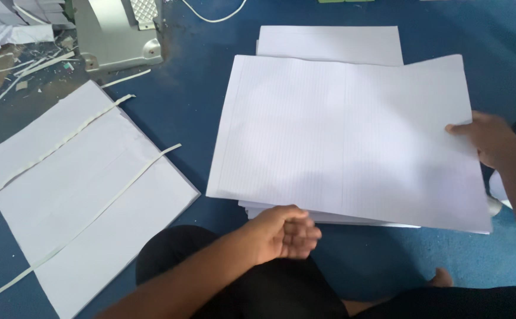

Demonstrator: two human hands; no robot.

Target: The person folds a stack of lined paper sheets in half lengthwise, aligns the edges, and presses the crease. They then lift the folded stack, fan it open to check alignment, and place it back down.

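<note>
R hand (489,139) pinches ruled sheet (341,136); stack (281,214) beneath mostly hidden.

Both forearms are bare, with no sleeve in sight down to the wrists. The left hand (284,232) and the right hand (489,139) wear no glove, ring, watch or band that shows. Black trousers (258,283) of plain, smooth cloth cover the legs. A bare toe (443,276) peeks out beside the black cloth.
</note>
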